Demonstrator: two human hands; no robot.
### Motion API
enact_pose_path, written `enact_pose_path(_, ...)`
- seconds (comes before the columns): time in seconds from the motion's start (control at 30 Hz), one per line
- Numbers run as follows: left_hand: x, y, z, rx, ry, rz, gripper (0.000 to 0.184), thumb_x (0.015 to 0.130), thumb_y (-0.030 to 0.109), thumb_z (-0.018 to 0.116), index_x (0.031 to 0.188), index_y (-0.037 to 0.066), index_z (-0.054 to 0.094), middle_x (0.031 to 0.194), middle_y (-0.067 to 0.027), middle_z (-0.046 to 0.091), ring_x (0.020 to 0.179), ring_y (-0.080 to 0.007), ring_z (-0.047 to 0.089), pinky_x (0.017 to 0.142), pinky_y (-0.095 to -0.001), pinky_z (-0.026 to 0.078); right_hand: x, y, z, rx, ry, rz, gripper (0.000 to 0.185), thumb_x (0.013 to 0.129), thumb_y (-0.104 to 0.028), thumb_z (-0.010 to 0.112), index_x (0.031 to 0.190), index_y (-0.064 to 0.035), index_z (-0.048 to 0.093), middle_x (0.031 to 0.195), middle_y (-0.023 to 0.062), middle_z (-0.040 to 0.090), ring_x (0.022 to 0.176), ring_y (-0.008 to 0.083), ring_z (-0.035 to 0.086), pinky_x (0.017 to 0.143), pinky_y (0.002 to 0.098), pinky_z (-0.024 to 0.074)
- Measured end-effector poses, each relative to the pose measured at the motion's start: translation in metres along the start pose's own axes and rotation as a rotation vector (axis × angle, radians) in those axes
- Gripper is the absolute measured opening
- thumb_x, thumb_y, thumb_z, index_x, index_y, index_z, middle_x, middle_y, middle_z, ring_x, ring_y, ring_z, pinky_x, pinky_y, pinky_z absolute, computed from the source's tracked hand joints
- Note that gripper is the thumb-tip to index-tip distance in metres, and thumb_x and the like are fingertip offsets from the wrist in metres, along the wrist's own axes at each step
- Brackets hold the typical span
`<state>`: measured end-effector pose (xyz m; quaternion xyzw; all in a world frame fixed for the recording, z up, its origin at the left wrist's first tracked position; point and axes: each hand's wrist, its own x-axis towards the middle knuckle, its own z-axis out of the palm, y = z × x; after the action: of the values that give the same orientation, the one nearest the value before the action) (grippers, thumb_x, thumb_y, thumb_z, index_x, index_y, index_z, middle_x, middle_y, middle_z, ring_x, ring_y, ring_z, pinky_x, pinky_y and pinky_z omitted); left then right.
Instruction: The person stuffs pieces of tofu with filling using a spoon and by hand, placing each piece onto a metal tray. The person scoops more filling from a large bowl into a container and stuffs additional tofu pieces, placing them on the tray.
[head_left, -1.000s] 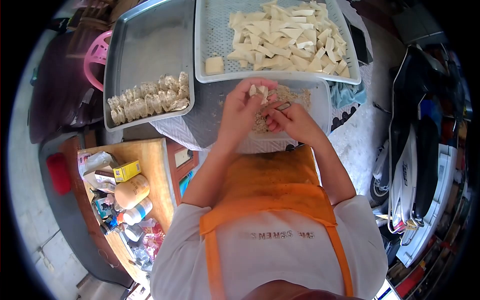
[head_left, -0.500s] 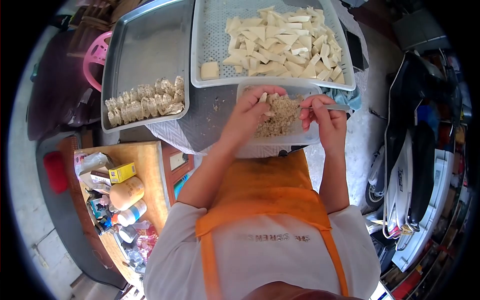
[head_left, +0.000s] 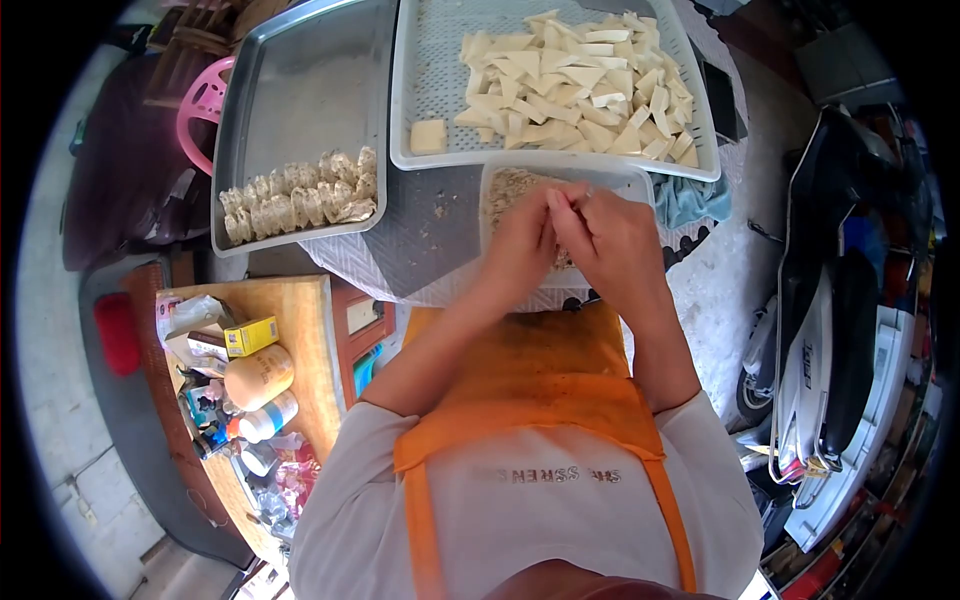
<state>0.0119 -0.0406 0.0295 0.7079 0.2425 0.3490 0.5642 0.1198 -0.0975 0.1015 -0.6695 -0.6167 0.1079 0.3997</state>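
Note:
Both hands meet over a clear plastic container (head_left: 640, 184) of crumbly brown filling (head_left: 508, 188). My left hand (head_left: 522, 240) is closed, and what it holds is hidden behind the fingers. Pressed against it, my right hand (head_left: 612, 240) is closed too; the metal tool seen in it earlier does not show clearly. Beyond the container, a white perforated tray (head_left: 430, 90) holds many pale cut wedges (head_left: 570, 85) and one block (head_left: 428, 136). To the left, a metal tray (head_left: 300, 90) carries two rows of filled pieces (head_left: 300, 195) at its near end.
A wooden side table (head_left: 310, 320) at the left holds a yellow box (head_left: 251, 337), jars (head_left: 259, 377) and bags. A pink plastic handle (head_left: 205, 105) is beside the metal tray. A blue cloth (head_left: 692, 201) and a dark flat object (head_left: 718, 98) lie at the right.
My right hand has moved left from the container's right side, where it held a metal tool, and now meets my left hand. The fingers of both have closed together.

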Motion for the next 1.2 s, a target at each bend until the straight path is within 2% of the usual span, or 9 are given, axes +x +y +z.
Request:
enact_pose_path(0.1,0.004,-0.010,-0.003,0.194,0.019,0.042,0.020,0.096,0.006,0.039,0.109,0.002,0.053,0.088,-0.0054,0.058,0.075,-0.0133,0.056,0.067,-0.0278,0.047,-0.005,-0.003,-0.008,0.024,0.193,-0.128,0.015,0.085,-0.006,0.056,0.072,0.0009,0.060,0.067,0.0117,0.061,0.053,0.0242,0.058,0.049,0.0320,0.0449)
enact_pose_path(0.2,0.004,-0.001,-0.012,-0.425,-0.122,-0.551,0.018,0.094,0.005,0.040,0.107,0.004,0.052,0.088,-0.0061,0.058,0.079,-0.0141,0.058,0.068,-0.0276,0.048,-0.008,-0.001,-0.025,0.164,0.301,0.027,0.019,0.087,-0.004,0.055,0.069,0.0008,0.059,0.061,0.0065,0.059,0.048,0.0147,0.054,0.044,0.0276,0.0410)
enact_pose_path(0.5,0.013,0.004,-0.019,-0.780,-0.112,-0.574,0.026,0.094,0.013,0.042,0.116,0.002,0.052,0.094,-0.0070,0.057,0.088,-0.0159,0.055,0.081,-0.0285,0.045,-0.036,0.040,-0.024,0.698,0.440,0.544,0.025,0.095,-0.017,0.046,0.078,-0.0030,0.058,0.056,0.0021,0.052,0.042,0.0045,0.041,0.038,0.0185,0.0310)
enact_pose_path(0.6,0.013,-0.007,-0.014,-0.837,-0.149,-0.460,0.018,0.095,0.014,0.043,0.106,0.004,0.054,0.079,-0.0034,0.056,0.071,-0.0110,0.055,0.056,-0.0222,0.040,-0.043,0.050,-0.020,0.777,0.456,0.580,0.029,0.096,-0.022,0.044,0.080,-0.0018,0.057,0.056,0.0028,0.052,0.041,0.0063,0.041,0.037,0.0193,0.0309)
enact_pose_path(0.77,0.007,-0.014,-0.012,-0.613,-0.062,-0.421,0.027,0.097,0.027,0.043,0.085,0.006,0.055,0.071,-0.0022,0.054,0.055,-0.0106,0.051,0.050,-0.0247,0.040,-0.049,0.050,-0.009,0.831,0.447,0.609,0.032,0.097,-0.026,0.043,0.080,-0.0020,0.056,0.057,0.0039,0.052,0.044,0.0090,0.044,0.040,0.0217,0.0350)
enact_pose_path(0.83,0.006,-0.020,-0.011,-0.458,-0.034,-0.340,0.031,0.097,0.030,0.039,0.087,0.007,0.057,0.070,-0.0014,0.054,0.055,-0.0101,0.051,0.052,-0.0251,0.043,-0.054,0.058,0.000,0.870,0.373,0.526,0.035,0.098,-0.029,0.043,0.082,-0.0005,0.056,0.059,0.0048,0.053,0.045,0.0099,0.048,0.040,0.0224,0.0365)
enact_pose_path(0.9,0.007,-0.019,-0.011,-0.426,-0.018,-0.422,0.025,0.095,0.026,0.044,0.101,0.007,0.060,0.099,-0.0021,0.058,0.092,-0.0118,0.052,0.082,-0.0281,0.044,-0.053,0.057,0.006,0.936,0.282,0.502,0.032,0.098,-0.028,0.044,0.087,-0.0008,0.056,0.063,0.0063,0.056,0.049,0.0106,0.051,0.042,0.0224,0.0387)
enact_pose_path(1.0,0.016,0.008,-0.010,-0.504,0.082,-0.653,0.032,0.097,0.033,0.042,0.084,0.009,0.057,0.083,-0.0025,0.057,0.075,-0.0125,0.052,0.058,-0.0283,0.044,-0.043,0.053,0.003,0.924,0.325,0.414,0.032,0.098,-0.028,0.044,0.086,-0.0006,0.055,0.062,0.0072,0.056,0.046,0.0126,0.050,0.042,0.0231,0.0399)
enact_pose_path(1.2,0.007,-0.058,-0.013,-0.070,-0.164,-0.180,0.040,0.098,0.033,0.039,0.064,0.012,0.045,0.053,0.0015,0.043,0.044,-0.0093,0.039,0.040,-0.0233,0.030,-0.037,0.060,-0.007,0.869,0.424,0.451,0.030,0.098,-0.025,0.042,0.084,-0.0013,0.056,0.062,0.0062,0.056,0.044,0.0107,0.049,0.040,0.0223,0.0383)
